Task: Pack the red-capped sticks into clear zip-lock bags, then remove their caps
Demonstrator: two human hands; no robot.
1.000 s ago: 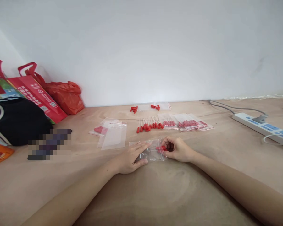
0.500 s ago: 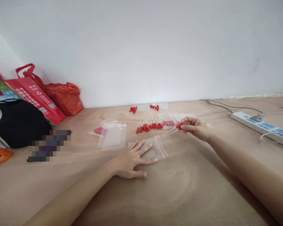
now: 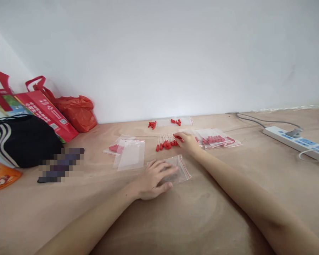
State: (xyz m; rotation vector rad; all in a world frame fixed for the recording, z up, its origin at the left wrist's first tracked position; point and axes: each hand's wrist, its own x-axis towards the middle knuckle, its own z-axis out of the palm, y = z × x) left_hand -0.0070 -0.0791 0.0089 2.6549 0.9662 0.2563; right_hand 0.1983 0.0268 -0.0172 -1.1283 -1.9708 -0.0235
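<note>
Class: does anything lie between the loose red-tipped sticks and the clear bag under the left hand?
Nothing visible does. The right hand touches the red-tipped sticks, and only bare tabletop separates them from the clear bag pinned by the left hand.

One head-worn camera looks forward and down across the pale wooden tabletop (image 3: pixel 281 170) toward the plain white wall (image 3: pixel 175 53). It sits near above the left hand (image 3: pixel 154 177) and right hand (image 3: pixel 187 141).

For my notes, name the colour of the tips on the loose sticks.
Red tips, head view.
</note>
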